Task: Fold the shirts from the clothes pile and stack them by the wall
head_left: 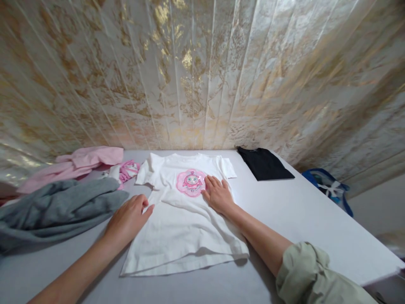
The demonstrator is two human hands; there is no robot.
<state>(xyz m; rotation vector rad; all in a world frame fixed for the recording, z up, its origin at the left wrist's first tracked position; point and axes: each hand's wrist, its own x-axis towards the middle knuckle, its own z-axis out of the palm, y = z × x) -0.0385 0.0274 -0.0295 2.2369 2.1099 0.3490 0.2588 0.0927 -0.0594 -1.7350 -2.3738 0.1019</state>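
A white T-shirt (180,223) with a pink cartoon print (191,182) lies spread flat, front up, on the white table (303,211). My right hand (217,195) rests palm down on the shirt's chest, just right of the print, fingers together and flat. My left hand (129,218) lies palm down at the shirt's left edge, below the left sleeve, its fingertips touching the fabric. Neither hand grips anything.
A grey garment (53,207) is heaped at the left, with a pink garment (79,162) and a pink-and-white piece (126,171) behind it. A folded black garment (264,164) lies at the back right. A blue bag (329,185) sits beyond the table's right edge. A marbled wall rises behind.
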